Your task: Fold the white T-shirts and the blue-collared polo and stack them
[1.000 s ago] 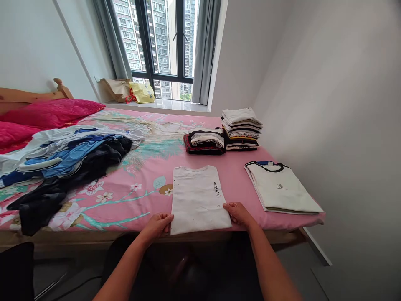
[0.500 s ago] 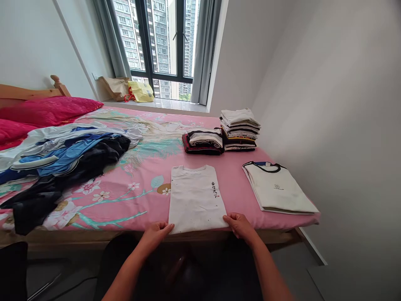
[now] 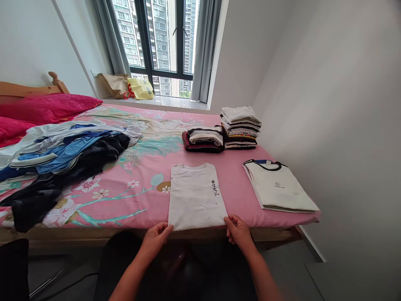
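In the head view, a column of dark brush-style characters [image 3: 214,186] runs down the white T-shirt [image 3: 194,202], towards its right side, with a small red mark [image 3: 218,193] by the lower end; the writing is too small to read with certainty. The cream shirt [image 3: 283,190] has a small dark emblem [image 3: 277,184] on its front, also unreadable. The print on the yellow bag [image 3: 142,89] cannot be made out.

The left hand [image 3: 156,237] is nearly closed, pinching the near left corner of the white T-shirt between thumb and fingers. The right hand [image 3: 237,230] pinches the near right corner in the same way, its other fingers curled under. The white T-shirt lies folded and flat at the near edge of the bed [image 3: 156,161], between the hands.

The yellow bag sits beside a brown paper bag [image 3: 116,85] on the windowsill [image 3: 175,102]; what they contain is hidden. On the bed, the folded cream shirt lies to the right, with other cloth under it. Farther back, a low stack of folded clothes [image 3: 203,140] stands next to a taller stack [image 3: 240,128]. To the left, loose clothes [image 3: 67,156] lie heaped near red pillows [image 3: 52,108].
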### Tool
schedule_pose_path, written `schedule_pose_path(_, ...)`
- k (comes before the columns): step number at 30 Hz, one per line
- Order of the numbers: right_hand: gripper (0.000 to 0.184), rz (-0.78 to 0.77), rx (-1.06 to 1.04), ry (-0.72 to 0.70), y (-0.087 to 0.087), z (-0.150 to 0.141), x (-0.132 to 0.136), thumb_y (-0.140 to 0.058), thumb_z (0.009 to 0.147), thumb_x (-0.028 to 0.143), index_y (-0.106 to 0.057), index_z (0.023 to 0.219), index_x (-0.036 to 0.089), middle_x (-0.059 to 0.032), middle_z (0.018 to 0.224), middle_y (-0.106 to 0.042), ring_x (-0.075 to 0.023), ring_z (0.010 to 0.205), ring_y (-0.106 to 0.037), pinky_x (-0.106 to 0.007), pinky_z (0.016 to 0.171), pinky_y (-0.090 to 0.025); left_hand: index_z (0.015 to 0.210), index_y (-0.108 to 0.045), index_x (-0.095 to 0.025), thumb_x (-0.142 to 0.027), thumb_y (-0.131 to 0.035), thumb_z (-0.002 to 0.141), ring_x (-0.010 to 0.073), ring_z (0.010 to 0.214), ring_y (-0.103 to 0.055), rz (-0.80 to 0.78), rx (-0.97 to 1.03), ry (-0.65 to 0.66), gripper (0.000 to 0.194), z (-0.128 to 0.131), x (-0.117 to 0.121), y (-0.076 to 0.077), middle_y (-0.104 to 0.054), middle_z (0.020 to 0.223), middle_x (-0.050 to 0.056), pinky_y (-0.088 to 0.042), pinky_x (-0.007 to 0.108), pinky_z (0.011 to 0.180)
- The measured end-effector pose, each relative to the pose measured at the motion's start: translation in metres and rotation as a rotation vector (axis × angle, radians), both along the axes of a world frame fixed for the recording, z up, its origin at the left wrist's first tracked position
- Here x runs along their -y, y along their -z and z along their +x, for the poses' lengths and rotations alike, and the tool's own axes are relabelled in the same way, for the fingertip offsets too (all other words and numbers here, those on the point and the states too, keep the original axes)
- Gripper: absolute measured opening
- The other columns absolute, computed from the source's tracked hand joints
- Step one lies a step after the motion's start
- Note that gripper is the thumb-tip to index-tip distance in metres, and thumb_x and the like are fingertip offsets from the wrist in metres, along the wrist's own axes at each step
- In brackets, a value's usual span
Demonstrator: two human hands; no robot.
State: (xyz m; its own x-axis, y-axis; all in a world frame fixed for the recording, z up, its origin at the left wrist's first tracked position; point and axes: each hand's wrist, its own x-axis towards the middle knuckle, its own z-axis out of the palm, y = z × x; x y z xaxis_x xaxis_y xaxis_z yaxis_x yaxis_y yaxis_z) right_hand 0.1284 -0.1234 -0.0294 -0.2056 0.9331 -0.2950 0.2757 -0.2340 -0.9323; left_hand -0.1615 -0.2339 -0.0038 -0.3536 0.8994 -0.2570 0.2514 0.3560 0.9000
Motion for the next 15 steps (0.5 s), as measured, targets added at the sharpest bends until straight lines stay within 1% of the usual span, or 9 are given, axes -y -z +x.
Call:
schedule_pose_path(2,0.047,-0.023,-0.043,-0.007,-0.0038,-0.0013,0.0025,-0.052,0.075,0.06,-0.055,0.096,0.019,0.0067,0.045,-0.051,-0.0102,0.033,-0.045,-0.018,0.031,-0.029,0.069,-0.056,-0.018,-0.064,-0.053,0.068,0.011,0.048,-0.037,0.001,0.035,0.004,0.047,0.0012,0.0008,-0.001,-0.041,0.049,-0.007,-0.028,0.023,0.051)
schedule_pose_path(7,0.043,-0.041,-0.006,0.023,-0.0099,-0.0045,0.0008,-0.052,0.074,0.06,-0.054,0.083,0.018,0.0068,0.044,-0.049,-0.0093,0.034,-0.045,-0.017,0.031,-0.03,0.06,-0.047,-0.019,-0.068,-0.052,0.066,0.0103,0.045,-0.034,-0.04,0.03,-0.015,0.049,0.0023,-0.0033,-0.0038,-0.042,0.043,-0.006,-0.026,0.023,0.05)
schedule_pose_path(11,0.043,-0.057,-0.001,-0.005,-0.0075,-0.0038,-0.0018,-0.051,0.074,0.062,-0.052,0.082,0.019,0.0065,0.044,-0.05,-0.0098,0.034,-0.046,-0.017,0.031,-0.03,0.063,-0.048,-0.02,-0.071,-0.052,0.063,0.0108,0.043,-0.034,-0.053,0.078,0.015,0.052,0.0043,-0.0045,-0.0062,-0.043,0.041,-0.006,-0.024,0.022,0.048)
schedule_pose_path(15,0.041,-0.04,0.014,0.015,-0.004,-0.0028,0.0003,-0.05,0.075,0.061,-0.049,0.076,0.02,0.0065,0.045,-0.05,-0.01,0.035,-0.047,-0.018,0.032,-0.031,0.06,-0.047,-0.02,-0.072,-0.052,0.062,0.0108,0.043,-0.035,-0.067,0.038,-0.04,0.053,0.0038,-0.0018,-0.003,-0.045,0.043,-0.005,-0.023,0.022,0.046)
